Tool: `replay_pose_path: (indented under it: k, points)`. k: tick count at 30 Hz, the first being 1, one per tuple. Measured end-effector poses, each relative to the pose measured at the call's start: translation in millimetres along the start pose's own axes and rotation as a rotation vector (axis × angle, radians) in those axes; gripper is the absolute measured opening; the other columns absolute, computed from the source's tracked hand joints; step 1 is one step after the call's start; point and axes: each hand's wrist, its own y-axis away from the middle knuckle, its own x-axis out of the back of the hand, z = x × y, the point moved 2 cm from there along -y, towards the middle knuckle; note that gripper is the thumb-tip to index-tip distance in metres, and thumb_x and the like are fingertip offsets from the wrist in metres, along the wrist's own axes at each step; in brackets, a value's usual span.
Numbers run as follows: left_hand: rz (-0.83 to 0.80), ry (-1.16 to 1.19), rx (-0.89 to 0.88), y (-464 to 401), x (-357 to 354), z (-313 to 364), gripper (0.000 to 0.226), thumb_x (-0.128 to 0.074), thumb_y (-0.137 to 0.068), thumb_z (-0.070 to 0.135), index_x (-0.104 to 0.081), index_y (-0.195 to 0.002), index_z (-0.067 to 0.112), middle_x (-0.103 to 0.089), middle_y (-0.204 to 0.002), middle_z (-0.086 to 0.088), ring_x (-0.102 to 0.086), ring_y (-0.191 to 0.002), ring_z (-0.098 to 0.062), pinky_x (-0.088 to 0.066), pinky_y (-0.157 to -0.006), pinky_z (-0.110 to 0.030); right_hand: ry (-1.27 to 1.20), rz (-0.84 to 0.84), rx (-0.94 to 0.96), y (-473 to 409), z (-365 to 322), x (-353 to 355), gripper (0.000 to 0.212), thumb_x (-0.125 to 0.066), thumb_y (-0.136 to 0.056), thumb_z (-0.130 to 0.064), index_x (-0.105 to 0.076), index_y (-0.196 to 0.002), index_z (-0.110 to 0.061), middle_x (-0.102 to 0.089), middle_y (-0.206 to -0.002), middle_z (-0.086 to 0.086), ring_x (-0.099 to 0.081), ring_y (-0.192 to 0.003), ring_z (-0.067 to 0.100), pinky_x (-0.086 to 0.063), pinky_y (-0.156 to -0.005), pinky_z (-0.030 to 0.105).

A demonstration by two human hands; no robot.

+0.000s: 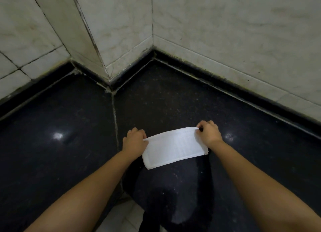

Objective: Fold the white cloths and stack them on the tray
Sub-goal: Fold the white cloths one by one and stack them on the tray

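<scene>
I see one white cloth, held up in front of me over the dark, speckled stone counter. It is folded into a long rectangle, wider than it is tall, and the stacked edges of several layers show along its near rim and at its near right corner. The weave looks like fine terry with faint ribbing across the right half. It hangs slightly tilted, the right end farther and higher than the left. I can read no brand, label or writing on it or anywhere else in view.

My left hand is closed on the cloth's far left corner, pinching it between thumb and curled fingers. My right hand is closed the same way on the far right corner. Both forearms reach in from the near edge of the view.

Below the cloth, dark fabric that I cannot identify fills the near middle. The counter meets pale marble wall tiles at the far side, where a tiled pillar corner juts toward me. Two bright light reflections sit on the counter, one left and one right of my hands.
</scene>
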Motion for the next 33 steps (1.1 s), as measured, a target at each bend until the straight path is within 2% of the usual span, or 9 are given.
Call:
replay_pose_path:
  k: [4, 6, 11, 16, 20, 24, 28, 31, 33]
  points:
    - [0.02, 0.393, 0.063, 6.5, 4.5, -5.0, 0.012, -0.058, -0.085, 0.013, -0.052, -0.076, 0.018, -0.054, -0.081, 0.002, -0.053, -0.083, -0.018, -0.042, -0.063, -0.024, -0.32, -0.03, -0.013, 5.7, 3.5, 8.2, 0.006, -0.056, -0.09, -0.017, -0.053, -0.085, -0.017, -0.057, -0.095, 0.005, -0.054, -0.09, 0.021, -0.043, -0.07, 0.028]
    - [0.024, 0.617, 0.099, 14.0, 8.0, -5.3, 0.015, -0.06, -0.085, 0.009, -0.054, -0.074, 0.018, -0.055, -0.08, 0.001, -0.053, -0.081, -0.018, -0.042, -0.064, -0.025, -0.486, -0.045, -0.001, 12.2, 4.2, 14.3, 0.014, -0.057, -0.089, -0.014, -0.049, -0.078, -0.019, -0.054, -0.083, 0.0, -0.051, -0.08, 0.017, -0.04, -0.064, 0.025]
    - [0.071, 0.993, 0.185, 44.5, 13.8, 7.6, 0.014, -0.06, -0.087, 0.007, -0.059, -0.077, 0.017, -0.06, -0.085, -0.003, -0.057, -0.082, -0.019, -0.048, -0.072, -0.035, -0.685, -0.091, 0.003, 38.3, -2.0, 28.2, 0.018, -0.06, -0.087, -0.012, -0.059, -0.104, -0.015, -0.06, -0.093, 0.003, -0.06, -0.085, 0.018, -0.048, -0.071, 0.029]
    - [0.04, 1.165, 0.185, 87.0, 3.9, 49.1, 0.007, -0.058, -0.09, 0.009, -0.059, -0.083, 0.012, -0.062, -0.092, -0.01, -0.059, -0.081, -0.018, -0.054, -0.072, -0.037, -0.595, -0.014, 0.129, 91.1, -27.2, 20.5, 0.011, -0.057, -0.087, -0.011, -0.063, -0.083, -0.02, -0.064, -0.081, 0.001, -0.059, -0.074, 0.015, -0.049, -0.064, 0.025]
    - [-0.012, 1.281, 0.168, 116.5, -2.4, 81.2, 0.014, -0.055, -0.092, 0.007, -0.061, -0.102, 0.0, -0.065, -0.102, -0.014, -0.065, -0.093, -0.023, -0.058, -0.078, -0.034, -0.605, -0.055, 0.254, 138.3, -43.8, 3.9, 0.008, -0.058, -0.089, -0.017, -0.065, -0.088, -0.02, -0.067, -0.084, -0.003, -0.061, -0.076, 0.008, -0.046, -0.063, 0.018]
    - [-0.014, 1.364, 0.179, 133.5, -0.3, 86.0, 0.022, -0.047, -0.093, 0.007, -0.067, -0.101, 0.001, -0.071, -0.099, -0.016, -0.07, -0.089, -0.022, -0.058, -0.077, -0.031, -0.623, -0.1, 0.323, 159.4, -41.5, 0.4, 0.015, -0.061, -0.09, -0.028, -0.065, -0.103, -0.024, -0.068, -0.094, -0.01, -0.063, -0.088, 0.003, -0.048, -0.072, 0.015]
    - [0.026, 1.242, 0.117, 140.8, 3.1, 80.1, 0.019, -0.051, -0.091, 0.005, -0.067, -0.099, 0.01, -0.069, -0.101, -0.013, -0.068, -0.089, -0.019, -0.055, -0.088, -0.034, -0.521, -0.084, 0.418, 166.9, -40.2, 6.9, 0.02, -0.062, -0.088, -0.027, -0.062, -0.108, -0.024, -0.065, -0.097, -0.01, -0.059, -0.087, 0.001, -0.043, -0.069, 0.013]
    - [0.284, 0.724, -0.164, 143.2, 12.5, 66.5, 0.023, -0.054, -0.086, 0.006, -0.058, -0.101, 0.024, -0.057, -0.111, 0.001, -0.055, -0.103, -0.012, -0.047, -0.086, -0.024, -0.515, -0.088, 0.446, 167.1, -40.4, 17.5, 0.012, -0.054, -0.091, -0.02, -0.064, -0.097, -0.023, -0.065, -0.092, -0.004, -0.06, -0.085, 0.008, -0.045, -0.067, 0.018]
    - [0.338, 0.446, -0.309, 142.2, 18.1, 56.4, 0.027, -0.059, -0.085, 0.012, -0.056, -0.108, 0.026, -0.045, -0.118, 0.007, -0.041, -0.113, -0.009, -0.041, -0.093, -0.025, -0.523, -0.102, 0.463, 165.8, -38.9, 26.4, 0.014, -0.053, -0.091, -0.016, -0.064, -0.095, -0.022, -0.065, -0.093, -0.004, -0.062, -0.088, 0.01, -0.05, -0.07, 0.022]
